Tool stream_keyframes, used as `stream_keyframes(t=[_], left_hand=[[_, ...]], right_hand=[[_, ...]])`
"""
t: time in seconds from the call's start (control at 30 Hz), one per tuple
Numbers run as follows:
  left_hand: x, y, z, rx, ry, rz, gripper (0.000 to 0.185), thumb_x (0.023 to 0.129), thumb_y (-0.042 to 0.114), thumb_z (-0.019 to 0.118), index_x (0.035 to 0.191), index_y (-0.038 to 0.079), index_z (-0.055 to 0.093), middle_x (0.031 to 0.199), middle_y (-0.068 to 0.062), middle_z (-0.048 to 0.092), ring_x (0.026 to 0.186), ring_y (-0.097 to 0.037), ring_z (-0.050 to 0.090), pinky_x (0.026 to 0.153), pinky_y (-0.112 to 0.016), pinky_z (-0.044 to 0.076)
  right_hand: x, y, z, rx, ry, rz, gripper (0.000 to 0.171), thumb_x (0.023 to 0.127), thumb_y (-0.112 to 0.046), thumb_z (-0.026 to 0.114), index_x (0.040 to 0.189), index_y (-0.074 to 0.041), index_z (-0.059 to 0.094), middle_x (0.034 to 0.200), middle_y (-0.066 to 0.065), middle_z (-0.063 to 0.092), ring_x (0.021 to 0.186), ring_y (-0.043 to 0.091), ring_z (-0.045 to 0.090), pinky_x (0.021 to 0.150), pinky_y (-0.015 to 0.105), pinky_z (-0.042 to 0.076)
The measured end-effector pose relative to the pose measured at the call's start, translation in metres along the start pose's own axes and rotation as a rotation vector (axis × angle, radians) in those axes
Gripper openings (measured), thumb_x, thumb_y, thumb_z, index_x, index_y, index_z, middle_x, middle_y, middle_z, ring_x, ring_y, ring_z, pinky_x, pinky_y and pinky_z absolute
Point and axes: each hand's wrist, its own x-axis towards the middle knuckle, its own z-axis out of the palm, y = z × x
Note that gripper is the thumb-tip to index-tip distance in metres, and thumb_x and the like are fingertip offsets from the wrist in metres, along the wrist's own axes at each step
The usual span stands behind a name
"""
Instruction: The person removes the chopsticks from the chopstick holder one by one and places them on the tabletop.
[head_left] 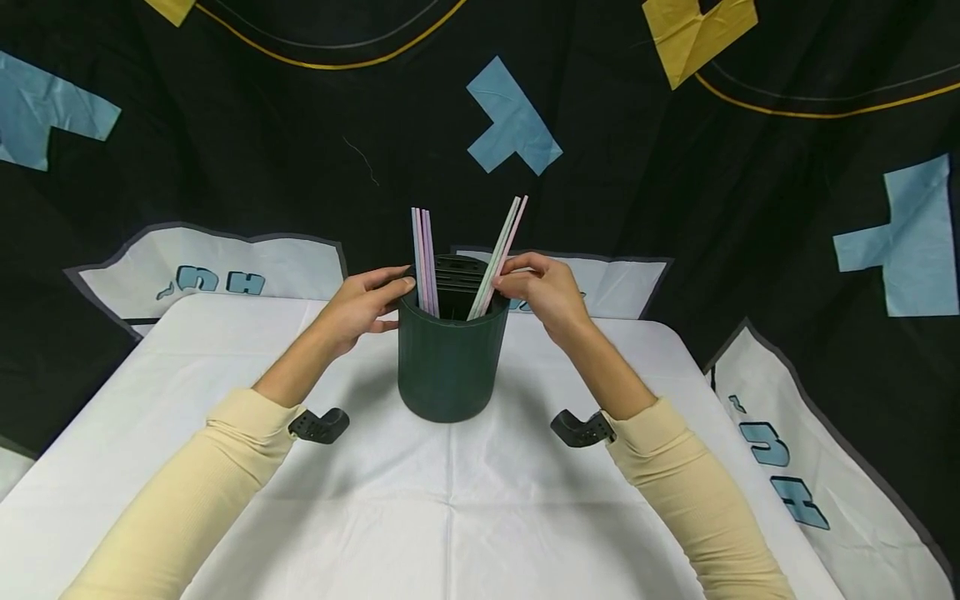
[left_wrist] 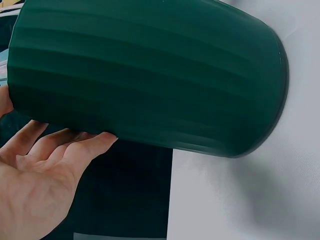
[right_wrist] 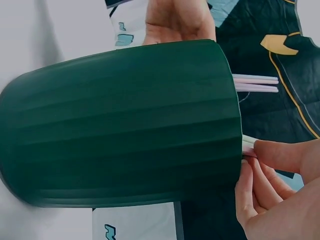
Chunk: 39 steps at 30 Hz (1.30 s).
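**Both hands at the green cup of straws**

From the head camera I see the dark green cup (head_left: 452,354) standing upright on the white table (head_left: 450,508), near the middle of its far edge. My left hand (head_left: 365,304) rests against the cup's left side at the rim, fingers nearly straight and relaxed. My right hand (head_left: 542,292) is at the right of the rim, fingers pinched together on the leaning straws (head_left: 501,250). A second bunch, the upright straws (head_left: 423,254), stands at the left of the opening, just beside my left fingertips. Black patterned cloth (head_left: 300,167) hangs behind the table.

On the left wrist camera, my left palm is open, its fingers (left_wrist: 90,145) laid flat against the ribbed wall of the cup (left_wrist: 150,75).

On the right wrist camera, my right fingers (right_wrist: 280,155) are clamped on straw ends just past the cup's rim; the other straws poke out further along it.
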Motion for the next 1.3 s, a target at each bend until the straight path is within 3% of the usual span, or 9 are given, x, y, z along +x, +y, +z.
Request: stream_keyframes(t=[0.17, 0.37, 0.7, 0.9, 1.07, 1.3], left_hand=[[0.000, -0.001, 0.000, 0.003, 0.002, 0.004, 0.061, 0.103, 0.035, 0.058, 0.157, 0.014, 0.039, 0.155, -0.013, 0.048, 0.142, -0.035, 0.048, 0.103, -0.049, 0.053], [0.001, -0.001, 0.000, 0.006, 0.002, 0.012, 0.062, 0.103, 0.036, 0.059, 0.157, 0.013, 0.038, 0.156, -0.014, 0.047, 0.142, -0.035, 0.048, 0.103, -0.049, 0.052], [0.000, 0.000, 0.001, 0.015, 0.007, 0.006, 0.061, 0.103, 0.036, 0.059, 0.157, 0.014, 0.039, 0.155, -0.014, 0.048, 0.141, -0.035, 0.049, 0.102, -0.049, 0.053], [0.000, -0.002, 0.001, 0.012, 0.005, 0.002, 0.062, 0.103, 0.036, 0.060, 0.157, 0.014, 0.039, 0.155, -0.014, 0.048, 0.140, -0.035, 0.050, 0.103, -0.048, 0.053], [0.000, -0.003, 0.000, 0.011, 0.012, 0.003, 0.062, 0.103, 0.036, 0.059, 0.157, 0.014, 0.039, 0.155, -0.014, 0.048, 0.139, -0.036, 0.051, 0.102, -0.048, 0.053], [0.001, -0.002, 0.001, 0.018, 0.002, 0.016, 0.064, 0.103, 0.037, 0.059, 0.158, 0.013, 0.038, 0.155, -0.014, 0.048, 0.140, -0.036, 0.051, 0.103, -0.048, 0.052]], right_hand=[[0.001, -0.001, 0.000, 0.037, 0.028, 0.014, 0.017, 0.092, -0.012, 0.073, 0.106, -0.005, 0.068, 0.104, 0.004, 0.071, 0.099, 0.022, 0.073, 0.106, 0.039, 0.053], [0.001, -0.011, -0.003, 0.110, 0.069, -0.009, 0.016, 0.092, -0.012, 0.074, 0.106, -0.005, 0.068, 0.097, 0.004, 0.073, 0.085, 0.016, 0.074, 0.091, 0.034, 0.061], [-0.003, -0.043, -0.028, 0.296, 0.148, -0.087, 0.016, 0.095, -0.009, 0.070, 0.111, -0.005, 0.068, 0.106, 0.011, 0.075, 0.086, 0.018, 0.077, 0.085, 0.032, 0.062], [-0.006, -0.056, -0.050, 0.335, 0.185, -0.097, 0.018, 0.095, -0.012, 0.071, 0.113, -0.007, 0.068, 0.102, 0.005, 0.074, 0.086, 0.018, 0.077, 0.086, 0.030, 0.061], [-0.011, -0.058, -0.069, 0.322, 0.202, -0.105, 0.019, 0.096, -0.011, 0.069, 0.114, -0.005, 0.067, 0.100, 0.004, 0.074, 0.083, 0.017, 0.076, 0.084, 0.030, 0.061], [-0.018, -0.041, -0.103, 0.155, 0.244, -0.056, 0.027, 0.097, -0.015, 0.068, 0.121, -0.003, 0.065, 0.097, -0.002, 0.072, 0.080, 0.012, 0.076, 0.078, 0.025, 0.062]])
